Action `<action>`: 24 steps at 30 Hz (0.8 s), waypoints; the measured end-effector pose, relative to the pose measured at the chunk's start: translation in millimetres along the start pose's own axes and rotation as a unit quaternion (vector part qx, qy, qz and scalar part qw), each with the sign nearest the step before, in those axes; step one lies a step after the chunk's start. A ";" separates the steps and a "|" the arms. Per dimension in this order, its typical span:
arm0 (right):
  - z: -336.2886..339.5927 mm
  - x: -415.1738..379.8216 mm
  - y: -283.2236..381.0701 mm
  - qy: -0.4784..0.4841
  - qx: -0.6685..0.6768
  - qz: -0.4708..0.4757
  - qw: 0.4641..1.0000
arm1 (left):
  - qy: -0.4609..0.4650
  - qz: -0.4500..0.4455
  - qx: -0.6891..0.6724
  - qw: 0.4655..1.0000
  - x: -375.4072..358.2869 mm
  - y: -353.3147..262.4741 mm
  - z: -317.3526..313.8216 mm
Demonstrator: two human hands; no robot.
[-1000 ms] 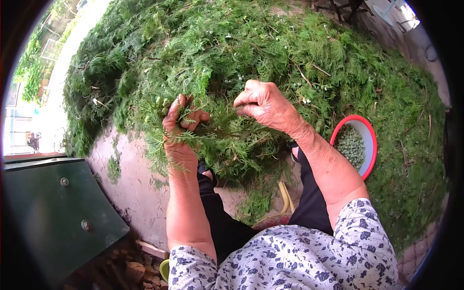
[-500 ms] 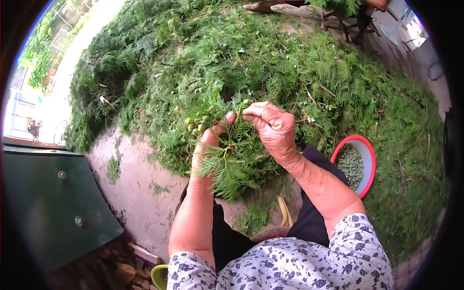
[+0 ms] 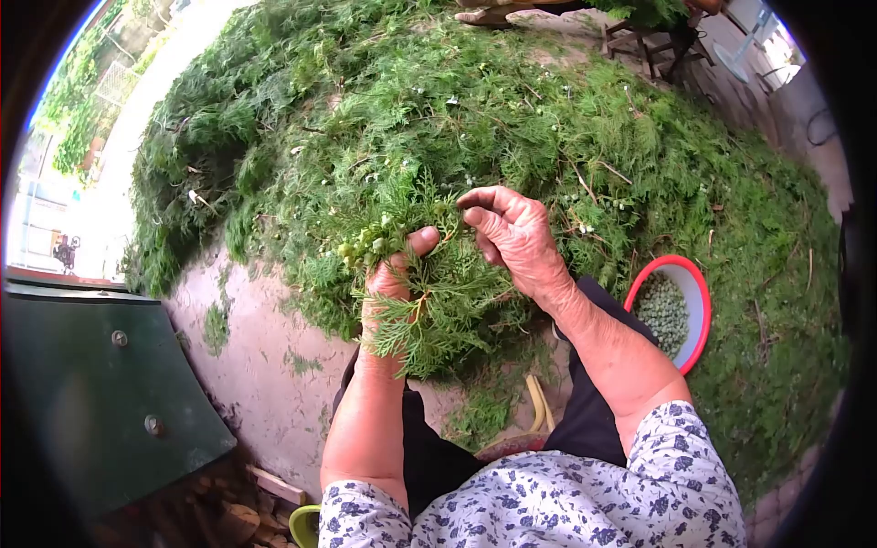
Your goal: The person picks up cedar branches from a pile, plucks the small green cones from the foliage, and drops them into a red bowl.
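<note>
My left hand [image 3: 391, 276] is closed round a leafy green conifer sprig [image 3: 422, 315], its thumb raised along the stem. Pale green seed cones [image 3: 367, 243] cluster on the sprig to the left of that thumb. Just right of the sprig is my right hand [image 3: 519, 239], with thumb and forefinger slightly apart and nothing visible between them. Both hands are over a large heap of cut conifer branches [image 3: 512, 119]. By my right knee, a red-rimmed bowl [image 3: 703, 306] contains many small green cones [image 3: 660, 315].
A dark green panel [image 3: 91, 384] with bolts stands at the left. A yellow-green container [image 3: 297, 525] is at the lower left beside wood pieces [image 3: 239, 521]. At the far top, another person's foot [image 3: 484, 16] shows near a wooden stool [image 3: 649, 46].
My right hand's fingers have come apart from a pinch at the sprig, and the hand has moved slightly down. The left hand still holds the sprig, tilted a little differently.
</note>
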State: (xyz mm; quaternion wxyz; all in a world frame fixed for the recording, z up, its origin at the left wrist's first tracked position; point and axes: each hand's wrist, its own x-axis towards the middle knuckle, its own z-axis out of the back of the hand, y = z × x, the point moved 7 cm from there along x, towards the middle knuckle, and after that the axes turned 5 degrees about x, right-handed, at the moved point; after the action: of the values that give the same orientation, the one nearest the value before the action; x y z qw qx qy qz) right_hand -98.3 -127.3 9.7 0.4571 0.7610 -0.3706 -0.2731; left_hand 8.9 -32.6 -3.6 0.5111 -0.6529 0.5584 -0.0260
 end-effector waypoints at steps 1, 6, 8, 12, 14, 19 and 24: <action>0.3 0.0 0.0 -0.003 0.001 0.000 1.000 | 0.013 0.008 0.003 1.000 0.9 1.4 -1.2; -2.4 -2.7 -7.5 0.013 0.029 -0.081 0.996 | 0.016 0.005 0.003 1.000 4.6 4.7 -1.7; -1.4 -2.7 -9.8 0.015 0.039 -0.098 0.994 | 0.012 0.003 0.000 1.000 4.5 4.8 -2.0; -1.9 -1.8 -3.9 0.022 0.039 -0.090 0.995 | 0.022 -0.008 0.010 1.000 6.8 5.7 -1.2; -0.3 -0.5 -1.6 0.016 0.031 -0.082 0.996 | 0.013 -0.012 0.017 1.000 10.0 7.8 0.6; -2.7 -4.4 27.1 -0.020 -0.273 0.157 0.949 | 0.024 -0.013 0.005 1.000 13.2 10.9 -4.1; -3.5 -8.8 21.6 -0.044 -0.285 0.097 0.953 | 0.004 -0.061 0.040 0.997 7.5 6.0 -5.0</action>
State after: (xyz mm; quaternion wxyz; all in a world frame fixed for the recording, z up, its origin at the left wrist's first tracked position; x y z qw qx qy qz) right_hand -107.5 -125.1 31.3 0.6625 0.5469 -0.3688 -0.3548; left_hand 4.5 -40.6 -9.4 0.5323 -0.6646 0.5180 -0.0818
